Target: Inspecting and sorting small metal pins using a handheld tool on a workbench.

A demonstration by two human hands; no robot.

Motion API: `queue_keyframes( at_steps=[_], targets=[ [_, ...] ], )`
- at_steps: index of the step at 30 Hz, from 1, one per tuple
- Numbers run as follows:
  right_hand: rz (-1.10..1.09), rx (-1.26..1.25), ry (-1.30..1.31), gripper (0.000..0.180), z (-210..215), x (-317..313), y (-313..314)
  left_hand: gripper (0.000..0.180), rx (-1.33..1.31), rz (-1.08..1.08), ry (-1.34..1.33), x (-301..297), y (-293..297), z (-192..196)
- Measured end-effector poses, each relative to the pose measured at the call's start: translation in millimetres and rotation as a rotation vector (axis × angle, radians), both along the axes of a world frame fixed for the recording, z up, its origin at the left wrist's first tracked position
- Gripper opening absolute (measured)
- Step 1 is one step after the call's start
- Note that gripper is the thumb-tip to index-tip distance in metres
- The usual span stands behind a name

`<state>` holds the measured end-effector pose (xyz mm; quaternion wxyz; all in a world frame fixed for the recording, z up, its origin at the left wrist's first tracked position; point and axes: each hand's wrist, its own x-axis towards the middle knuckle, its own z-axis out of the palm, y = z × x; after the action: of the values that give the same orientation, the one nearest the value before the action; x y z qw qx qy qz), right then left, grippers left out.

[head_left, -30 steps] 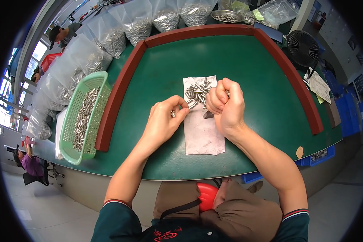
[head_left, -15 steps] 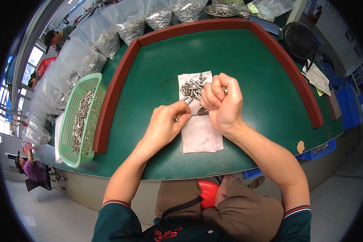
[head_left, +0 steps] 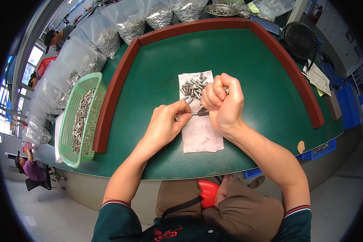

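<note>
Between thumb and fingers of my left hand point(head_left: 165, 124) a small metal pin point(head_left: 195, 114) is pinched, its end pointing right. Another bit of shiny metal shows at the edge of that grip. My right hand point(head_left: 226, 103) is closed in a fist round a hand tool point(head_left: 203, 111); only its dark, flat tip shows, and it meets the pin's end. Most of the tool is hidden in the fist, so its exact kind is unclear. Just beyond both hands a pile of metal pins point(head_left: 193, 87) lies on a whitish cloth point(head_left: 202, 141).
A green basket point(head_left: 64, 139) of metal pins stands left, outside a dark red wooden border point(head_left: 117, 94) on the green table point(head_left: 157, 60). Plastic bags of metal parts point(head_left: 129, 28) line the far left. A black fan point(head_left: 299, 40) stands right. Other people point(head_left: 36, 170) are at the left.
Almost nothing differs. My right hand and the tool have shifted very slightly to the right; my left hand keeps its place on the pin.
</note>
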<state>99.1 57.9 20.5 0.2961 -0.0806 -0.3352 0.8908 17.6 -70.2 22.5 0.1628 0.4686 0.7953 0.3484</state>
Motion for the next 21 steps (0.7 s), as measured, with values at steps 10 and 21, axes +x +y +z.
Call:
queue_keyframes(
  at_steps=[10,21],
  targets=[
    [-0.032,0.104,-0.033,0.034,-2,-1,-5,0.009,0.02,-0.004,0.025,0,-1,-3],
    [-0.02,0.044,-0.047,0.036,1,-3,-3,0.013,0.185,0.002,-0.45,-10,-3,3]
  ],
)
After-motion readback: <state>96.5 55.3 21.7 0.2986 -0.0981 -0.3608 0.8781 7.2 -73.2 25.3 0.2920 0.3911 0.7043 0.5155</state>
